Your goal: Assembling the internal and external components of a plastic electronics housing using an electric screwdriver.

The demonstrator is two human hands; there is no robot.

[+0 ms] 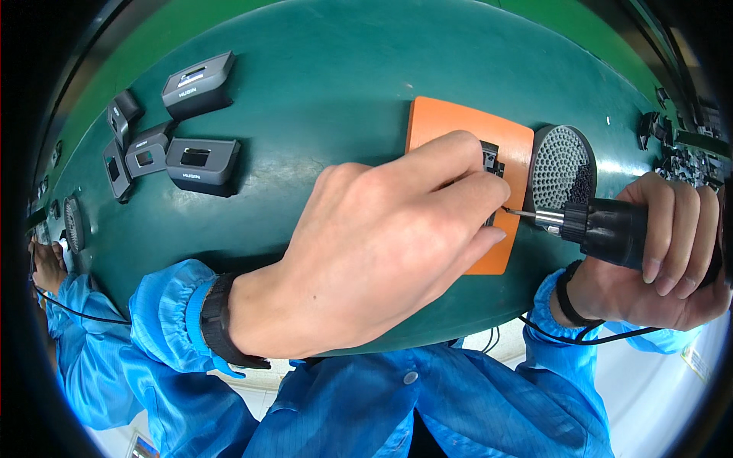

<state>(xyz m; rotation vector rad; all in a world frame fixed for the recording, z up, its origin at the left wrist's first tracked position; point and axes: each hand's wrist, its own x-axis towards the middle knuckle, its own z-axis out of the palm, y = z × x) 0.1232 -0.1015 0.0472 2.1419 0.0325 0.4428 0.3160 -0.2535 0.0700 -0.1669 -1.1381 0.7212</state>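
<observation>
- Left hand (374, 221) steadies a small black part (491, 159) on an orange pad (462, 122) atop the green counter (321, 84); right hand (672, 244) clasps a black power screwdriver (615, 231).
- Fastening appears under way; the next move likely calls for keeping the bit (524, 214) aligned.

Five grey housings (201, 172) lie on the green counter's (321, 84) left. A grey oval tray (73, 224) sits near a co-worker's blue sleeve (85, 296). Black parts (691, 166) cluster far right.
</observation>
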